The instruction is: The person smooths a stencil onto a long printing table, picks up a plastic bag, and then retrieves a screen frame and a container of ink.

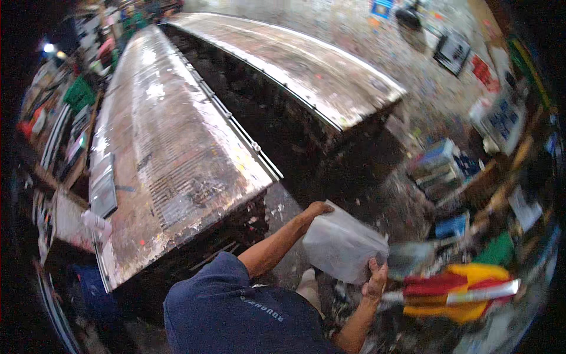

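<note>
A whitish, translucent flat sheet or sheaf of sheets is held out in front of my body. My left hand grips its far left corner, fingers closed at the edge. At the near right edge, my right hand also has hold of it, thumb and fingers along the border. Whether it is a single sheet or several is too blurred to tell. The sheet hangs tilted above the dark, stained floor, beyond the end of the nearer long table.
Two long paint-stained tables, the left one and the right one, run away with a dark gap between. On the left one stand a pale bottle and a grey flat panel. Red-and-yellow cloth lies to my right among clutter.
</note>
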The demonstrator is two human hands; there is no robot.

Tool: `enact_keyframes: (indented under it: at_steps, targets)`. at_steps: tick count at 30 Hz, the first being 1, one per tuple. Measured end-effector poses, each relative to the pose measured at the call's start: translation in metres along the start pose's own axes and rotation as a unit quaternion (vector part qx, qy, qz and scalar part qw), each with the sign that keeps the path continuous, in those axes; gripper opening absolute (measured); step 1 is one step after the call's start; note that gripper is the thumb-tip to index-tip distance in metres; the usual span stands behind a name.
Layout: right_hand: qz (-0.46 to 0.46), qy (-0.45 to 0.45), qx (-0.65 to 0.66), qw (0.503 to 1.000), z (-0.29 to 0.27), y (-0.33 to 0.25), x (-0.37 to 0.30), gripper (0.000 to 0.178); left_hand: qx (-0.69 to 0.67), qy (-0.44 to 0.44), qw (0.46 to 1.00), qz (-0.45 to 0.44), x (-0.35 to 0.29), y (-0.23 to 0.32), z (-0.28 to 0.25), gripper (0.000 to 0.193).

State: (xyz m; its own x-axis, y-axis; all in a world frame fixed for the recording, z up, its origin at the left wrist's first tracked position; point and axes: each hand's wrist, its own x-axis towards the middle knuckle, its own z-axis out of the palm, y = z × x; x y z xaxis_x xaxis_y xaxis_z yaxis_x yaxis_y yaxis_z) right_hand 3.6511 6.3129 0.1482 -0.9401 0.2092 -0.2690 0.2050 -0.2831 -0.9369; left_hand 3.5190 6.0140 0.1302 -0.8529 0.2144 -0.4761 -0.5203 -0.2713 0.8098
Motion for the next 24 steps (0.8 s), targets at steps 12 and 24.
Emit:
enact_keyframes:
  at_steps: [12,24]
  targets:
    - [0.023,-0.350,-0.032,0.936,0.218,-0.051,0.325,0.049,-0.138,0.162,0.977,0.030,0.086,0.076,-0.093,0.038]
    - [0.025,-0.439,-0.149,0.886,0.484,-0.075,0.476,0.025,-0.194,0.328,0.887,0.259,0.176,0.224,-0.240,0.044]
